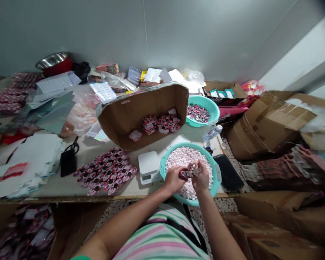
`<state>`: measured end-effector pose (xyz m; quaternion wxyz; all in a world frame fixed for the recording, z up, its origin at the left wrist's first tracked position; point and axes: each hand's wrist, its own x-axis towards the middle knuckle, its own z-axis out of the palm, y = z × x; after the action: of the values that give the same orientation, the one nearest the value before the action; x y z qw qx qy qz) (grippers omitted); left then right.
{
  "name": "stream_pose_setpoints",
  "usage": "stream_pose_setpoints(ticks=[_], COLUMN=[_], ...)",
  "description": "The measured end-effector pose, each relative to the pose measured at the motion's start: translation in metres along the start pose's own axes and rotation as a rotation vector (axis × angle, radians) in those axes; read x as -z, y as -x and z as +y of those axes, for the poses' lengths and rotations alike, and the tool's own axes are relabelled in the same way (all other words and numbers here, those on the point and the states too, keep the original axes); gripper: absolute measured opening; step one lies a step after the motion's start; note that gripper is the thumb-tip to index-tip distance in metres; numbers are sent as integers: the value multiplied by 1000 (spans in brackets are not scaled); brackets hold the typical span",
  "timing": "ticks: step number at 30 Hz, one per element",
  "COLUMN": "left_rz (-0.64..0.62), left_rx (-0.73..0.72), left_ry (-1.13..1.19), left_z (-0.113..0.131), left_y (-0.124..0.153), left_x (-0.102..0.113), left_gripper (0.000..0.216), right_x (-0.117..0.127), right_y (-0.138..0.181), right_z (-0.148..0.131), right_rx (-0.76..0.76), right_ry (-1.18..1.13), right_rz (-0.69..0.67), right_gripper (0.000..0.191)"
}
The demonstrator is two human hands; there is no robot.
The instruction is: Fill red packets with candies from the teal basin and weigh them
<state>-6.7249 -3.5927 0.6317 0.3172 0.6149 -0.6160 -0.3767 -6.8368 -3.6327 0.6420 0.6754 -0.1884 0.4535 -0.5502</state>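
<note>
My left hand (175,180) is closed on a small red-and-dark printed packet (183,174), held over a turquoise basin (218,172). Small pale pink pellets (184,155) fill this basin. Right beside the packet, my right hand (202,177) grips a cluster of the same pellets at its opening; exactly how the fingers meet the packet is hidden. A white digital scale (148,164) stands left of the basin. Further left, many matching printed packets (108,171) stand packed together in rows on the table.
A cardboard box (119,119) on its side holds several packets (165,122). Behind are another turquoise basin (215,108) and a plastic bottle (212,133). A black pouch (229,172) lies at the table's right edge. Large cartons (256,126) stand on the right; white sheets (38,155) pile up left.
</note>
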Motion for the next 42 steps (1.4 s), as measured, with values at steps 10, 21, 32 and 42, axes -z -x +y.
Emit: stream_pose_setpoints(ticks=[10, 21, 32, 42], left_rz=[-9, 40, 79, 100], left_rx=[9, 19, 13, 29], left_ry=[-41, 3, 34, 127], left_z=[2, 2, 2, 3], left_y=[2, 3, 2, 3], left_x=[-6, -5, -4, -4], left_gripper=[45, 45, 40, 41], right_x=[1, -10, -19, -19], right_y=[1, 7, 11, 9], right_z=[-5, -7, -11, -8], right_rx=[24, 26, 93, 144], right_ry=[4, 46, 92, 100], right_rz=[54, 94, 72, 166], right_gripper=[25, 32, 42, 44])
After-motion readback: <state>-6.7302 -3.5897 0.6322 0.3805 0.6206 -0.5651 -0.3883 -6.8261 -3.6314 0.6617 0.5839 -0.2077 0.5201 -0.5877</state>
